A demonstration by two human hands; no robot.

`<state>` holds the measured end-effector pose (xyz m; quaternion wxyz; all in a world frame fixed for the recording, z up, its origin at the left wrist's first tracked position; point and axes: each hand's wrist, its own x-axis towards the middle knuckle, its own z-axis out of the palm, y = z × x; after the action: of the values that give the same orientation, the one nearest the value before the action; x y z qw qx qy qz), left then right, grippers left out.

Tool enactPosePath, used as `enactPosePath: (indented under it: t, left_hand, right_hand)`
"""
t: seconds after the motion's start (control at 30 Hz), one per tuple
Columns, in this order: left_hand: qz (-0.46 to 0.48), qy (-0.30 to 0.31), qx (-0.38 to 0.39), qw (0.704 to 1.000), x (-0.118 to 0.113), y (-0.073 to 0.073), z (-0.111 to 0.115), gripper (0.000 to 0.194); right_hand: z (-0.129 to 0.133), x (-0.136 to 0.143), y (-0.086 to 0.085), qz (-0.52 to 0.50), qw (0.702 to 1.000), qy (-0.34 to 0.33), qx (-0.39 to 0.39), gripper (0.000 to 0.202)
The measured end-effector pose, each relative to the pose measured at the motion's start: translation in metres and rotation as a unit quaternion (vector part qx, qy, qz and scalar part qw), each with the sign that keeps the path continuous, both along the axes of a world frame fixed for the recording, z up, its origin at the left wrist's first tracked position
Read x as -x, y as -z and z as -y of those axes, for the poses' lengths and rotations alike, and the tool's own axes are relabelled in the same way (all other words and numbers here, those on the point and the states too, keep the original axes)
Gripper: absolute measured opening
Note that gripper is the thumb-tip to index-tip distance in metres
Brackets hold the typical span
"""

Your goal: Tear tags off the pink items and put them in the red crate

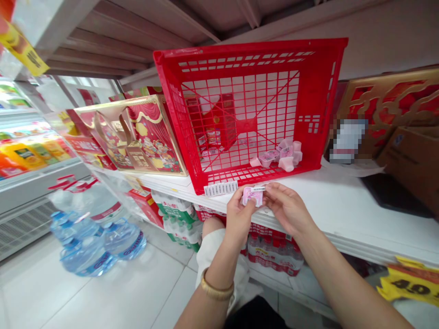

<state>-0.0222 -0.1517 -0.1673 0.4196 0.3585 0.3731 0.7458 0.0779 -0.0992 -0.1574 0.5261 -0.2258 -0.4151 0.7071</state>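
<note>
My left hand [240, 212] holds a small pink cup [249, 195] with a printed lid, its fingers closed round the sides. Between the thumb and fingertips of my right hand [286, 205] is a small white barcode label [259, 188], which lies against the cup's upper right edge. Both hands are in front of the shelf edge. Just behind them a red plastic basket [310, 109] is tipped on its side, its opening facing me, with several similar pink cups [286, 153] at its lower right. A strip of barcode labels [221, 188] hangs at the basket's lower left edge.
A red and gold gift box [147, 137] stands left of the basket. To the right are a cardboard box [411, 155] and a dark flat object [394, 194] on the white shelf [346, 214]. Packed bottles [274, 253] sit below; large water bottles [89, 246] stand on the floor.
</note>
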Motion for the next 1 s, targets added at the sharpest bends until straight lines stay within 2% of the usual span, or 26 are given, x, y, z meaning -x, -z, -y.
enactPosePath:
  t: [0.2, 0.4, 0.57, 0.67, 0.77, 1.0]
  left_hand:
    - [0.022, -0.001, -0.012, 1.000, -0.0055, -0.0013, 0.0002, 0.023]
    - [0.010, -0.027, -0.002, 1.000, -0.0056, 0.0006, -0.0021, 0.025]
    - [0.012, -0.029, 0.006, 0.999, -0.0048, -0.0021, -0.0015, 0.024]
    - [0.017, -0.024, 0.010, 1.000, -0.0049, -0.0037, -0.0014, 0.023]
    - [0.034, -0.015, 0.025, 0.999, -0.0047, -0.0042, -0.0017, 0.025]
    - [0.097, 0.012, 0.016, 0.995, -0.0024, -0.0053, -0.0017, 0.022]
  right_hand:
    - [0.0033, -0.0005, -0.0003, -0.006, 1.000, 0.013, 0.006, 0.028]
    - [0.0076, 0.0010, -0.0019, 0.009, 0.999, 0.036, -0.007, 0.032]
    - [0.0095, 0.0027, -0.0023, 0.039, 0.997, 0.060, -0.033, 0.043]
    - [0.0087, 0.0031, -0.0010, 0.077, 0.994, 0.032, -0.065, 0.034]
    - [0.0075, 0.0037, 0.0000, 0.098, 0.993, 0.031, -0.066, 0.032]
    - [0.0059, 0.0038, -0.0003, 0.070, 0.995, 0.032, -0.065, 0.030]
